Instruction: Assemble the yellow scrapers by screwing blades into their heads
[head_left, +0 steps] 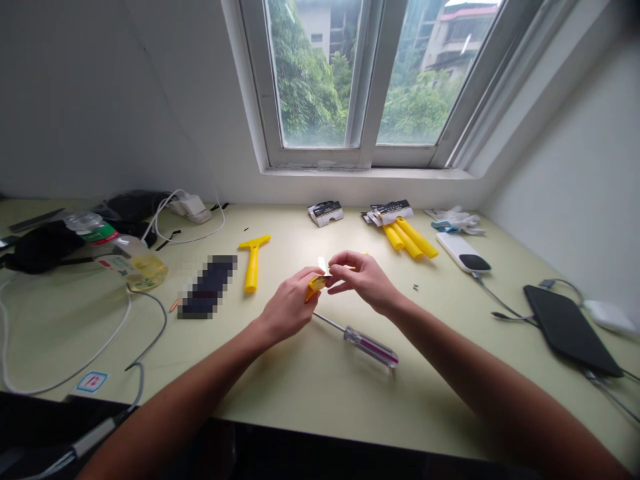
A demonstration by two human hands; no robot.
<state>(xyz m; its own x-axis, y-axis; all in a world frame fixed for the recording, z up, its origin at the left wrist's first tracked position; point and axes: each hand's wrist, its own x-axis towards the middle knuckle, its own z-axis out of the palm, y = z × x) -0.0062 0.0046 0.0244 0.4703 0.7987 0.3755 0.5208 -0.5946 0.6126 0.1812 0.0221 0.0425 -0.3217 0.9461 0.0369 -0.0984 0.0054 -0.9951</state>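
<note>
My left hand [293, 303] is closed around the head of a yellow scraper [316, 287], held above the middle of the table. A thin, bright flat piece [321, 265] stands up at the scraper's head, between my two hands. My right hand [361, 277] meets that head from the right, thumb and fingers bent in a pinch; what lies between its fingertips is too small to make out. Below the hands lies a screwdriver [371, 348] with a clear handle, its shaft pointing up-left. Another yellow scraper [253, 267] rests on the table left of my hands.
Several yellow handles [410, 239] with cardboard packaging [393, 212] lie at the back right. Small metal bits [415, 287] are right of my hands. A power bank [463, 253], a black phone [570, 327] and cables are farther right. A bottle [135, 257] lies left, near a pixelated dark object [209, 288].
</note>
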